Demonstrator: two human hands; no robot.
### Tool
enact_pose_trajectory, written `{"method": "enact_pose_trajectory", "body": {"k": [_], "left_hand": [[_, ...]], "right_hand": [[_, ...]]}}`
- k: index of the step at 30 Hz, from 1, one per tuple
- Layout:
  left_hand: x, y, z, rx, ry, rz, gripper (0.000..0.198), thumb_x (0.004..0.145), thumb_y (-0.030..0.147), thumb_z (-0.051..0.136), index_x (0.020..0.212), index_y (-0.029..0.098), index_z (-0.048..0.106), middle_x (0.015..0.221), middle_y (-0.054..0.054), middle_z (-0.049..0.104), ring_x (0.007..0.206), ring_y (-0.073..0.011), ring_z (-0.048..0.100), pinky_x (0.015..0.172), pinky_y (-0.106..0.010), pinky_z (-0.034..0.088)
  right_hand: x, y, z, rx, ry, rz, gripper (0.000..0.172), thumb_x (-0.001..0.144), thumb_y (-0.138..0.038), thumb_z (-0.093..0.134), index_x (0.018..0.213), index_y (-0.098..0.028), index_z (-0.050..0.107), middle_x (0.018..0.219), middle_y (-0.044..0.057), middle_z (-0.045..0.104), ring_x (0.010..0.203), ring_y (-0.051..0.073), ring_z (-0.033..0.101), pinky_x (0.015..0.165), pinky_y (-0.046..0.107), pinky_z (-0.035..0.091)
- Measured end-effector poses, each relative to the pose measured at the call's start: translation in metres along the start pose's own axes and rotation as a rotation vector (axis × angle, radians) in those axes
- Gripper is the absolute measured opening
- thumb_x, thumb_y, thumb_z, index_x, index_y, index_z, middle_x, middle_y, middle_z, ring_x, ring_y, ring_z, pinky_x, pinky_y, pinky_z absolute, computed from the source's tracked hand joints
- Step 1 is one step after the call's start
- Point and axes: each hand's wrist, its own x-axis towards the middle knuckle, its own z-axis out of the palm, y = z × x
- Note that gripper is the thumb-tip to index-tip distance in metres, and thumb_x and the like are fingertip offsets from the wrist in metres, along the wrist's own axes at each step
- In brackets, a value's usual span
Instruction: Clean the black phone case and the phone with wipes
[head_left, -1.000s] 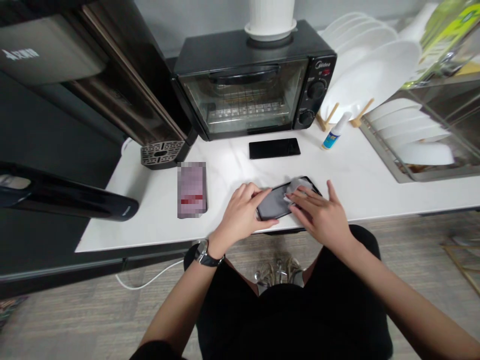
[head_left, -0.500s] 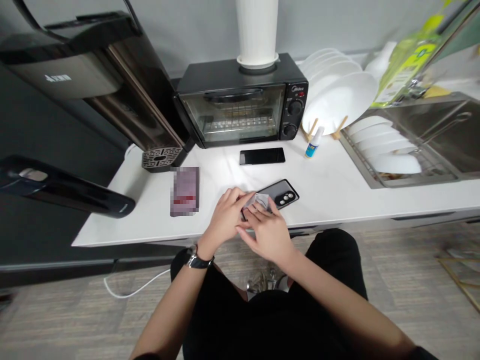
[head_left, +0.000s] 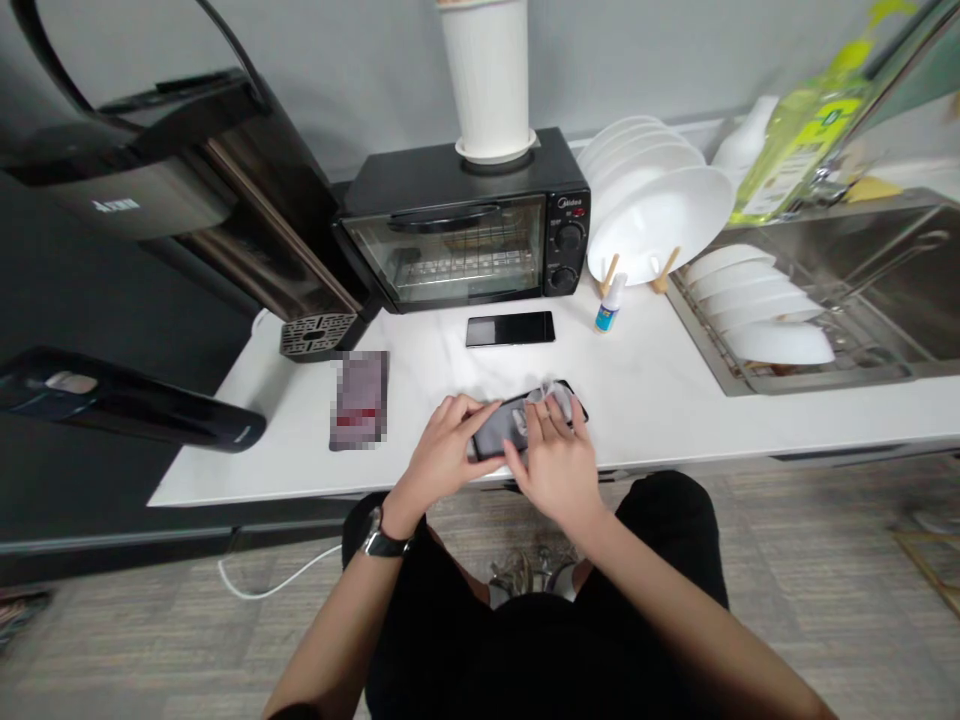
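Note:
A grey see-through phone case with a black rim lies aslant near the counter's front edge. My left hand grips its left end, thumb and fingers on opposite long sides. Under the fingers of my right hand, a thin whitish wipe is bunched against the right end of the case, over the camera cutouts. Behind the case a black phone lies flat, apart from both hands. A small spray bottle with a blue label stands to the right of the phone.
On the white counter, a blurred-out purplish packet lies left of my hands. A toaster oven stands at the back beside a drinks dispenser. White plates stand in a rack, with the sink at right.
My right hand has slid the wipe rightward along the phone case, from its left part to the camera end. My left hand stays on the left end. The view has shifted slightly.

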Motion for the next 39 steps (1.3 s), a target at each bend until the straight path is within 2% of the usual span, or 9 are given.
{"method": "enact_pose_trajectory", "body": {"k": [5,9,14,17,20,25,29,34,39], "left_hand": [[-0.003,-0.001,0.0,-0.022,-0.016,-0.03,0.068,0.091,0.03,0.074,0.155,0.025,0.052,0.122,-0.01,0.058,0.112,-0.029,0.053,0.1,-0.045,0.05],[-0.004,0.001,-0.001,-0.012,-0.006,-0.04,0.074,0.087,0.037,0.079,0.155,0.024,0.052,0.119,-0.01,0.059,0.112,-0.0297,0.054,0.101,-0.047,0.05],[-0.003,0.005,0.0,-0.001,0.004,-0.042,0.079,0.086,0.052,0.081,0.155,0.025,0.052,0.119,-0.01,0.059,0.113,-0.0297,0.055,0.103,-0.048,0.049],[-0.001,0.006,0.0,-0.01,0.006,-0.023,0.078,0.087,0.052,0.08,0.155,0.027,0.052,0.119,-0.01,0.059,0.114,-0.03,0.055,0.103,-0.049,0.049],[-0.001,0.005,0.0,-0.013,0.003,-0.005,0.075,0.088,0.047,0.079,0.155,0.025,0.052,0.12,-0.01,0.059,0.113,-0.0302,0.054,0.103,-0.049,0.05],[-0.001,0.002,0.0,0.003,-0.03,0.004,0.067,0.091,0.029,0.073,0.154,0.023,0.052,0.122,-0.011,0.057,0.113,-0.0295,0.053,0.1,-0.045,0.051],[-0.002,0.003,0.001,0.009,-0.006,-0.002,0.071,0.089,0.042,0.077,0.153,0.023,0.053,0.119,-0.01,0.057,0.113,-0.0301,0.053,0.103,-0.047,0.051],[0.0,0.007,0.003,0.015,0.022,0.017,0.076,0.088,0.053,0.078,0.153,0.023,0.053,0.119,-0.011,0.059,0.114,-0.0305,0.054,0.105,-0.049,0.05],[0.001,0.008,0.002,0.015,0.004,0.011,0.07,0.087,0.041,0.08,0.149,0.021,0.057,0.122,-0.011,0.058,0.115,-0.0308,0.053,0.103,-0.048,0.051]], "right_hand": [[-0.001,-0.035,0.009,0.237,-0.066,-0.196,0.042,0.1,-0.037,0.055,0.123,-0.006,0.071,0.123,0.019,0.077,0.127,0.029,0.068,0.128,0.047,0.034],[0.003,0.001,-0.003,0.341,-0.126,-0.232,0.03,0.105,-0.027,0.051,0.126,-0.024,0.071,0.126,0.006,0.079,0.127,0.022,0.069,0.131,0.054,0.023],[0.006,0.053,-0.017,0.104,-0.021,-0.057,0.033,0.11,-0.035,0.048,0.131,-0.022,0.069,0.133,0.01,0.076,0.128,0.028,0.07,0.13,0.065,0.015],[0.002,0.04,-0.012,-0.038,0.015,-0.004,0.05,0.107,-0.044,0.05,0.137,-0.007,0.065,0.137,0.023,0.07,0.131,0.038,0.066,0.126,0.065,0.026],[-0.005,0.002,-0.001,-0.077,0.032,-0.008,0.064,0.104,-0.048,0.052,0.138,0.006,0.06,0.14,0.033,0.065,0.134,0.043,0.063,0.121,0.059,0.039],[-0.01,-0.038,0.006,0.166,-0.017,-0.197,0.05,0.103,-0.042,0.051,0.13,-0.004,0.068,0.132,0.022,0.073,0.127,0.031,0.069,0.121,0.047,0.044],[-0.007,0.003,-0.007,0.23,-0.098,-0.226,0.034,0.109,-0.032,0.045,0.13,-0.023,0.07,0.137,0.007,0.074,0.129,0.023,0.069,0.13,0.055,0.028],[-0.004,0.043,-0.012,-0.024,0.007,0.005,0.05,0.109,-0.046,0.047,0.144,-0.013,0.061,0.145,0.02,0.066,0.133,0.035,0.066,0.126,0.067,0.025],[-0.009,-0.01,0.004,-0.034,0.01,-0.02,0.068,0.104,-0.053,0.05,0.143,0.003,0.057,0.148,0.033,0.058,0.141,0.043,0.057,0.117,0.058,0.045]]}}
